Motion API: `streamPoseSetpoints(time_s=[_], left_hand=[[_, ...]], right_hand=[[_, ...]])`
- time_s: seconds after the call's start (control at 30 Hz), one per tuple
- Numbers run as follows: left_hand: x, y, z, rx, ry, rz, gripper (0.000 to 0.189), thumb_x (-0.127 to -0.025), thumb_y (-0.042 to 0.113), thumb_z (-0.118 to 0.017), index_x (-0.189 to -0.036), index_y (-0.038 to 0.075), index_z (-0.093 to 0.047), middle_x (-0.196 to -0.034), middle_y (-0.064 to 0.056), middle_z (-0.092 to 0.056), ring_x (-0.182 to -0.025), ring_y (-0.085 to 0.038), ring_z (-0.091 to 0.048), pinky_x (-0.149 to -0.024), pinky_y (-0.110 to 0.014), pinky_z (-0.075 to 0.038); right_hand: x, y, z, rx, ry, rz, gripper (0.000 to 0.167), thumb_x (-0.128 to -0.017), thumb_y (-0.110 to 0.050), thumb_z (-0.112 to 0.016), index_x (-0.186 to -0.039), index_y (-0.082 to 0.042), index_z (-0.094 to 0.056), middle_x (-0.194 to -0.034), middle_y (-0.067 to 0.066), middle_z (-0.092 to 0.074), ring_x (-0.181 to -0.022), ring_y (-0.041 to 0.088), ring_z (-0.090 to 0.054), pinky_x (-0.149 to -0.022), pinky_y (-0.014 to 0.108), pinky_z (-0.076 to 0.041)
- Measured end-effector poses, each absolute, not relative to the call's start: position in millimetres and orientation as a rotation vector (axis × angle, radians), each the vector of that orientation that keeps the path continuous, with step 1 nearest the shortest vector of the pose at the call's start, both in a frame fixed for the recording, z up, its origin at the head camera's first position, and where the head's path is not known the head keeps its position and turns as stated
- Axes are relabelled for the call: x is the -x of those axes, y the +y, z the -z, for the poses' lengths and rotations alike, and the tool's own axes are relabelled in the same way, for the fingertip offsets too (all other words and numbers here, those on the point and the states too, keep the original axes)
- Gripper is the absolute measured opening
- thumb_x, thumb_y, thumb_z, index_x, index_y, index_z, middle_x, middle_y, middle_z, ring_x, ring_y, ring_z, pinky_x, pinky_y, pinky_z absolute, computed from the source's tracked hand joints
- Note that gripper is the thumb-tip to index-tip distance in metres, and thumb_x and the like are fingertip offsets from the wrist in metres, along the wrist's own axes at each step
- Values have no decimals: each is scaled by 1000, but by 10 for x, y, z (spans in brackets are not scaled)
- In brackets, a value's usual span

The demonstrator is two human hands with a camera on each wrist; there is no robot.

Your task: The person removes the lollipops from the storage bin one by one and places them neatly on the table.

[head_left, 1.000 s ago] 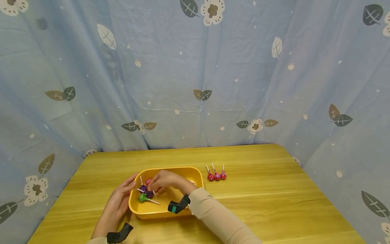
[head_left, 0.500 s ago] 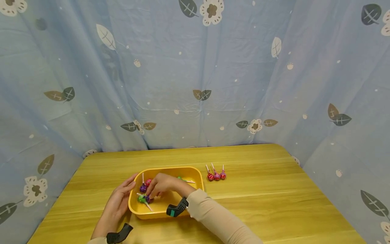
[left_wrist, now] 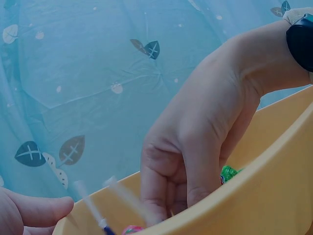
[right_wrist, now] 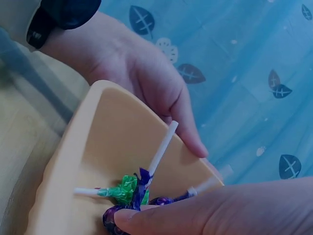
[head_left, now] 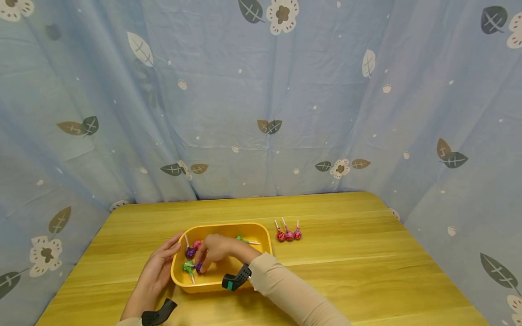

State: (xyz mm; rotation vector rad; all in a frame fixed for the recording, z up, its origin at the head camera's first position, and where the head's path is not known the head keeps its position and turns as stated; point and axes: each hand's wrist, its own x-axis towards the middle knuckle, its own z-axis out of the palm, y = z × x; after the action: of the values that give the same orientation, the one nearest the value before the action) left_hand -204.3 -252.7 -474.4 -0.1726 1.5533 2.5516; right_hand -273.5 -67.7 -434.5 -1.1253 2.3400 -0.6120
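Note:
A yellow tray (head_left: 240,224) holds several wrapped lollipops. Inside it, my right hand (head_left: 218,248) pinches a purple lollipop (right_wrist: 142,183) with the thumb over its ball, its white stick pointing up. A green lollipop (head_left: 188,266) lies beside it. Another purple lollipop (head_left: 190,252) and a pink lollipop (head_left: 197,244) are near the tray's left wall. A second green lollipop (head_left: 242,240) lies toward the far right side, partly behind my right hand. My left hand (head_left: 158,268) rests against the tray's left end from outside, its thumb extended at the rim.
Three red-and-pink lollipops (head_left: 289,235) lie in a row on the wooden table (head_left: 359,262), right of the tray, sticks pointing away. A blue patterned curtain (head_left: 261,99) hangs behind the table.
My right hand has moved slightly left and toward me inside the tray, onto a purple lollipop. The near green lollipop has turned, and the far one has come into sight. My left hand stays put.

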Motion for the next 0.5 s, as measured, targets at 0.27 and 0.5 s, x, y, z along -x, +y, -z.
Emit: streamPoseSetpoints(time_s=[0.27,0.5], left_hand=[[2082,-2534,4789,160,1566,-2542,30,-103,13,-46,-119,32,-61,-115,19,-60,-112,-2,-55,-106,-32,-36],[2068,-2552,4786,136,1570,-2547,30,-103,13,-46,-120,32,-61,-115,20,-61,-111,-1,-55,-106,-31,-35]], right_hand=[[2722,-545,4352,978,2252,822,7,-82,-6,-77,-89,-7,-75,-75,-9,-66,-64,9,-59,-58,20,-53],[2660,-386,4353,738,2166,1134,7,-81,4,-74,-86,0,-73,-80,6,-69,-67,14,-66,-62,26,-56]])
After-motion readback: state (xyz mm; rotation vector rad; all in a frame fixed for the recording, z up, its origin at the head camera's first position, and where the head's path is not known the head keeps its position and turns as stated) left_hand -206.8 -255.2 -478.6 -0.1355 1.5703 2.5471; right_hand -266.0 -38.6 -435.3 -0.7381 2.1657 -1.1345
